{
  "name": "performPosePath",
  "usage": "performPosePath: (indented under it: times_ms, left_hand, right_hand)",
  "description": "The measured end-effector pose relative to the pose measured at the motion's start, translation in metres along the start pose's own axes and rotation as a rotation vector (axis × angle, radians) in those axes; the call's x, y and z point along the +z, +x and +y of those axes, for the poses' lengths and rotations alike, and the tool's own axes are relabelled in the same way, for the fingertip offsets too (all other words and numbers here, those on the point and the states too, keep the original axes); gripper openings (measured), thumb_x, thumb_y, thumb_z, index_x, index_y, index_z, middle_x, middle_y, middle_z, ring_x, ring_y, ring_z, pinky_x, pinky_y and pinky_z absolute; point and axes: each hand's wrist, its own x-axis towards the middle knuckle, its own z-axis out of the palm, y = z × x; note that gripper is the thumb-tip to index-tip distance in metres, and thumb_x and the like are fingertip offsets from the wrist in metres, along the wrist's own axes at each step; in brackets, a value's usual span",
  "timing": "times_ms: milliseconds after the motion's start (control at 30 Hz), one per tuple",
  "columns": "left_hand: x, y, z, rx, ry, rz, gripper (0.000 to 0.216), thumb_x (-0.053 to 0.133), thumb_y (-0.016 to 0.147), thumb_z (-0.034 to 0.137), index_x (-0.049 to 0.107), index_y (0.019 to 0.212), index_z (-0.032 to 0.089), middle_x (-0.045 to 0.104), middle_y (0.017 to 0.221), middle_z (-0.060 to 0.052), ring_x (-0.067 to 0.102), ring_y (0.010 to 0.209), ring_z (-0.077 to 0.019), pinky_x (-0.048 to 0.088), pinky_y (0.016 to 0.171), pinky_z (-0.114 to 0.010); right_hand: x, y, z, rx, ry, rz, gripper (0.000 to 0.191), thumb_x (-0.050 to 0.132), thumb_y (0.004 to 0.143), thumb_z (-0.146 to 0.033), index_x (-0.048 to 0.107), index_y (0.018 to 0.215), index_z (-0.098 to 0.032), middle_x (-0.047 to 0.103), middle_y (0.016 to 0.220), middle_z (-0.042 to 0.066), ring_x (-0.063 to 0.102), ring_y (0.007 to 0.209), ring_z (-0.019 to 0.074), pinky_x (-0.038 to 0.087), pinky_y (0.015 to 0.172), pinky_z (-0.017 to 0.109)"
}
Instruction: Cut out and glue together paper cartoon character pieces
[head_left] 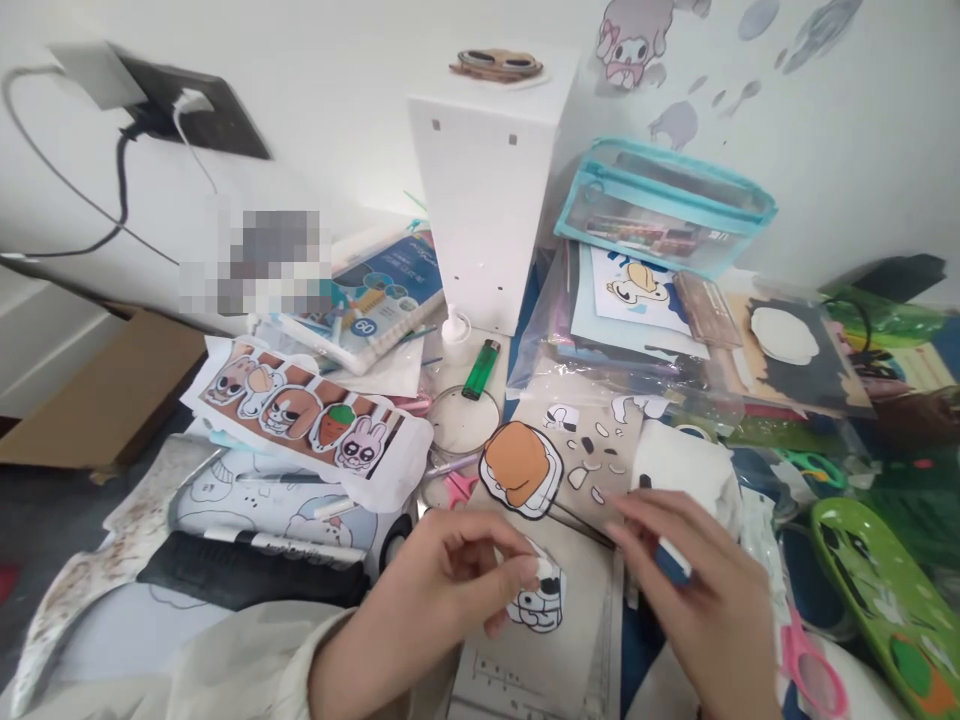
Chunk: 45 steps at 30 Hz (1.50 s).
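Note:
My left hand pinches a small black-and-white cartoon paper cutout with thumb and fingers, holding it over a brown cutting mat. My right hand is closed around a blue-and-white stick, maybe a glue stick, just right of the cutout. Above the hands lies an orange-and-white cutout with a black outline, and small loose paper bits sit on brown paper beside it.
A sticker sheet of cartoon animals lies at left. A white box tower, green lighter, round clear lid, blue zip pouch, pink scissors and green tray crowd the desk.

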Motion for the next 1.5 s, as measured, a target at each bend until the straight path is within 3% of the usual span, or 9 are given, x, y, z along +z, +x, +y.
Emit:
performPosePath:
  times_ms: [67, 167, 367, 600, 767, 867, 967, 1500]
  left_hand:
    - [-0.002, 0.001, 0.001, -0.008, -0.035, 0.023, 0.028, 0.073, 0.069, 0.040, 0.066, 0.067, 0.013, 0.059, 0.055, 0.001, 0.050, 0.039, -0.0063, 0.042, 0.041, -0.016]
    - [-0.005, 0.002, 0.001, -0.007, -0.092, 0.026, 0.026, 0.073, 0.071, 0.037, 0.068, 0.066, 0.012, 0.066, 0.061, -0.002, 0.053, 0.039, -0.0062, 0.043, 0.041, -0.016]
    - [-0.006, 0.001, -0.003, 0.014, -0.158, 0.053, 0.021, 0.073, 0.073, 0.031, 0.070, 0.064, 0.013, 0.070, 0.062, -0.002, 0.054, 0.038, -0.0049, 0.043, 0.040, -0.014]
    - [-0.005, -0.001, 0.000, 0.053, -0.264, 0.056, 0.016, 0.076, 0.071, 0.026, 0.072, 0.064, 0.013, 0.072, 0.062, -0.003, 0.059, 0.045, -0.0059, 0.048, 0.049, -0.014]
    - [-0.002, -0.004, 0.001, 0.092, -0.405, 0.081, 0.012, 0.078, 0.069, 0.023, 0.072, 0.069, 0.013, 0.071, 0.061, -0.001, 0.066, 0.054, -0.0093, 0.054, 0.057, -0.016]
    - [0.000, -0.005, 0.000, 0.084, -0.484, 0.098, 0.013, 0.080, 0.068, 0.023, 0.072, 0.072, 0.013, 0.073, 0.065, -0.002, 0.068, 0.057, -0.0109, 0.056, 0.060, -0.018]
    - [0.002, -0.006, -0.003, 0.096, -0.546, 0.103, 0.012, 0.079, 0.069, 0.020, 0.071, 0.072, 0.012, 0.073, 0.066, -0.002, 0.069, 0.059, -0.0104, 0.056, 0.062, -0.018]
    - [0.008, -0.007, -0.010, 0.094, -0.630, 0.121, 0.016, 0.082, 0.065, 0.021, 0.069, 0.065, 0.012, 0.072, 0.064, -0.002, 0.067, 0.060, -0.0102, 0.055, 0.064, -0.020]
  right_hand:
    - [-0.002, 0.002, 0.012, 0.006, -0.097, 0.036, 0.011, 0.063, 0.084, -0.017, 0.066, 0.094, -0.021, 0.064, 0.091, 0.004, 0.063, 0.079, 0.0141, 0.053, 0.072, 0.026]
    - [0.000, 0.003, 0.024, -0.089, -0.159, -0.023, 0.011, 0.064, 0.084, -0.016, 0.067, 0.094, -0.017, 0.065, 0.091, 0.006, 0.062, 0.083, 0.0165, 0.052, 0.075, 0.029]
    - [0.002, 0.005, 0.024, -0.216, -0.230, -0.077, 0.007, 0.063, 0.084, -0.013, 0.066, 0.089, -0.015, 0.067, 0.087, 0.007, 0.060, 0.080, 0.0177, 0.051, 0.072, 0.032]
    - [0.004, 0.005, 0.028, -0.188, -0.295, 0.009, 0.003, 0.063, 0.083, -0.017, 0.065, 0.084, -0.018, 0.069, 0.083, 0.004, 0.065, 0.076, 0.0173, 0.052, 0.072, 0.031]
    - [0.006, -0.001, -0.004, -0.124, -0.327, 0.280, 0.023, 0.070, 0.073, -0.008, 0.065, 0.090, -0.022, 0.071, 0.083, 0.003, 0.068, 0.073, 0.0184, 0.053, 0.069, 0.032]
    - [0.010, -0.002, -0.038, -0.273, -0.251, 0.211, 0.031, 0.070, 0.072, -0.008, 0.063, 0.100, -0.019, 0.074, 0.081, 0.005, 0.069, 0.065, 0.0172, 0.055, 0.060, 0.029]
    - [0.016, -0.001, -0.059, -0.381, -0.249, 0.251, 0.034, 0.070, 0.069, -0.004, 0.065, 0.100, -0.016, 0.076, 0.077, 0.006, 0.071, 0.064, 0.0188, 0.057, 0.061, 0.030]
    - [0.022, 0.002, -0.063, -0.457, -0.357, 0.178, 0.023, 0.071, 0.074, -0.010, 0.066, 0.096, -0.009, 0.076, 0.082, 0.012, 0.073, 0.067, 0.0218, 0.058, 0.067, 0.033]
